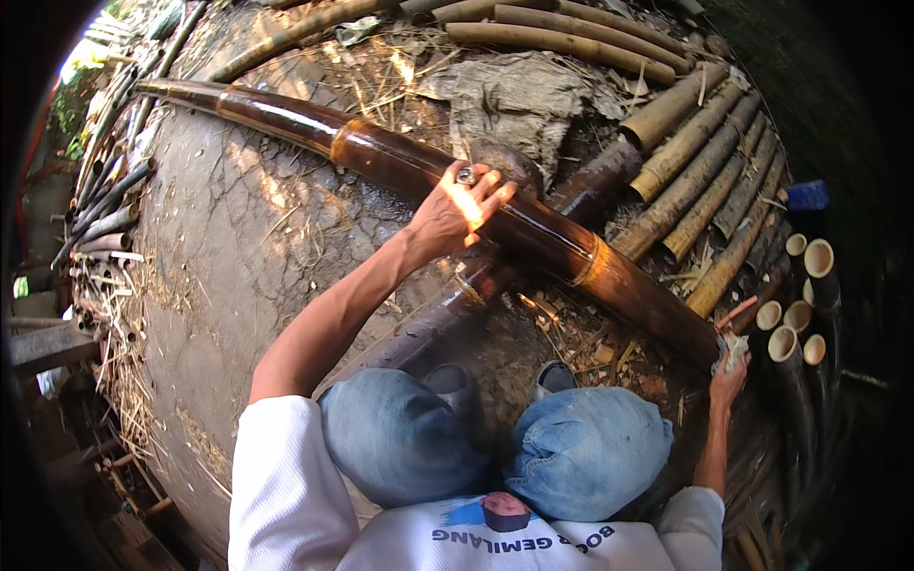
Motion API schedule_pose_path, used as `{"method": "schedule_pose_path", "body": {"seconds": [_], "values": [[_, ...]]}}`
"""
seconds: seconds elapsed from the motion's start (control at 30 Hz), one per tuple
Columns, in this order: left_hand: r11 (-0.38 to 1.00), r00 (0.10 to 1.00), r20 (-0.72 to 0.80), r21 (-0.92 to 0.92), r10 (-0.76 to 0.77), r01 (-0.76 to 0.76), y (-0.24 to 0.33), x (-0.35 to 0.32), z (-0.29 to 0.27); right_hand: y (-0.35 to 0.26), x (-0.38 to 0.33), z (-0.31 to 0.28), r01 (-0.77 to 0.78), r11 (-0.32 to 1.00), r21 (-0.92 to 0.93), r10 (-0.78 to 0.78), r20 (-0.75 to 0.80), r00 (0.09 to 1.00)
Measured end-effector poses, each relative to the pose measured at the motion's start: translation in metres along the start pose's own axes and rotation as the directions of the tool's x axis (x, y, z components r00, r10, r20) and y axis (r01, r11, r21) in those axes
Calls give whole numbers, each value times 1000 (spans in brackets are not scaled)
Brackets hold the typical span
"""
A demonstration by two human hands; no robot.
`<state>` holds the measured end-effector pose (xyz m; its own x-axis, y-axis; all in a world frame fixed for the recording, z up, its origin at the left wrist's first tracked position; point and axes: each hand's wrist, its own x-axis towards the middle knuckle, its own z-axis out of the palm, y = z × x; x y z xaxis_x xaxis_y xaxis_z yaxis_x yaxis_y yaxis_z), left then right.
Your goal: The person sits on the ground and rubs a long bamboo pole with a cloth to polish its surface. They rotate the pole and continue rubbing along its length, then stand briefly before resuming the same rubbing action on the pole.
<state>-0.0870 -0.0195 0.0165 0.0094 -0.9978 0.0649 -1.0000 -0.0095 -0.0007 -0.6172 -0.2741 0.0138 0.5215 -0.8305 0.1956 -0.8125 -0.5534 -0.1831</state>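
Observation:
A long, thick bamboo pole (395,160), dark brown and glossy as if wet, slants from the far left down to the near right. My left hand (455,211) is closed over its middle, fingers curled across the top, a ring on one finger. At the pole's right end, my right hand (728,379) grips a crumpled pale rag (734,350) pressed against the bamboo. The glossy pole rests across another dark bamboo pole (405,328), which runs beneath it from near my knees toward the back right.
Several cut bamboo poles (681,171) lie side by side at the right and back. More bamboo stems with pale cut ends (783,343) stand at the far right, near a blue object (806,196). A grey crumpled sheet (524,100) lies behind the pole. Bamboo pieces line the left edge.

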Motion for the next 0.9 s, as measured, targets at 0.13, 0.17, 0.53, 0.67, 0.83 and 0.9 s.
{"method": "schedule_pose_path", "body": {"seconds": [0.13, 0.17, 0.53, 0.67, 0.83, 0.9], "values": [[997, 993, -89, 15, 75, -74, 2, 3, -10, 4, -3, 28, -229, 919, 321, 219, 69, 973], [996, 994, -71, 25, 87, -86, 3, 5, -13, 4, 3, 35, -45, 982, 186, 48, -13, 999], [988, 969, 241, -119, -63, 94, -7, 24, -3, 26, 21, 10, -463, 881, -102, 474, 153, 867], [995, 999, 46, -96, -1, 5, -2, 14, 0, 16, 15, 11, -420, 885, -201, 445, 100, 890], [995, 1000, 17, -100, -26, 27, 7, 8, -1, -16, 35, 5, -439, 867, -236, 464, 59, 884], [996, 998, 39, -77, -40, 43, 11, 5, -3, -57, 40, 14, -445, 895, -18, 424, 344, 838]]}}
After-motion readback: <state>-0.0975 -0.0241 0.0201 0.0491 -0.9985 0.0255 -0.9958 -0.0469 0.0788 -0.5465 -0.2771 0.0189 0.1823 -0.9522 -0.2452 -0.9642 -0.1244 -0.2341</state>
